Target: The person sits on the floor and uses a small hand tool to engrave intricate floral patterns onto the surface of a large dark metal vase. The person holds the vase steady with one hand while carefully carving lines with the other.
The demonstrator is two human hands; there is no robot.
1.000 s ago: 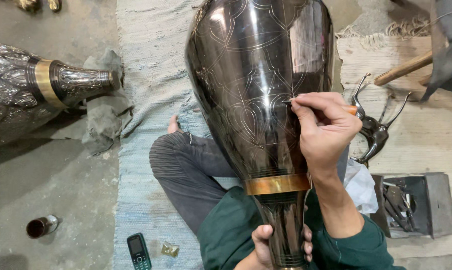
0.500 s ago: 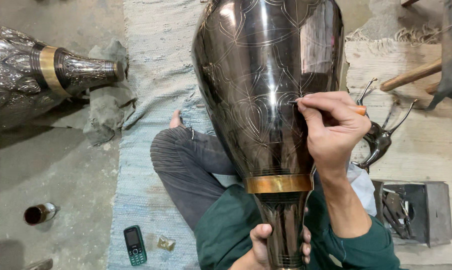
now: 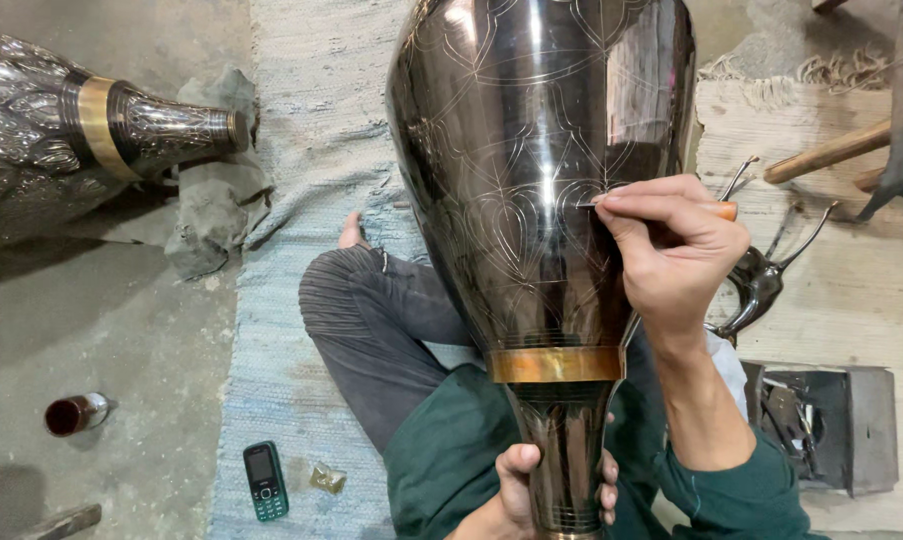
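Vase: (image 3: 541, 180) large, dark, glossy metal, tilted across the lap, neck toward the body, belly away; faint scribed petal and arch lines all over.
Brass band: (image 3: 556, 364) ringed the narrowing above the neck, just below the scribed field.
Left hand: (image 3: 531, 490) clenched round the vase neck at the bottom edge, steadying it.
Right hand: (image 3: 671, 255) pinched a slim engraving tool (image 3: 661, 203) with an orange end, tip touching the vase wall at a heart-shaped outline.
Step in hand: looked like scribing the pattern, mid-line on the right flank.
Next move, as judged: called for a firm neck grip, light even pressure, and following the curve without a skid on the slick surface.
Around: blue woven rug (image 3: 291, 150) underfoot, second patterned vase (image 3: 61, 130) lying at left, mobile phone (image 3: 265, 480) on the rug, small dark cup (image 3: 71, 413) on the floor, metal handles (image 3: 761, 275) at right.
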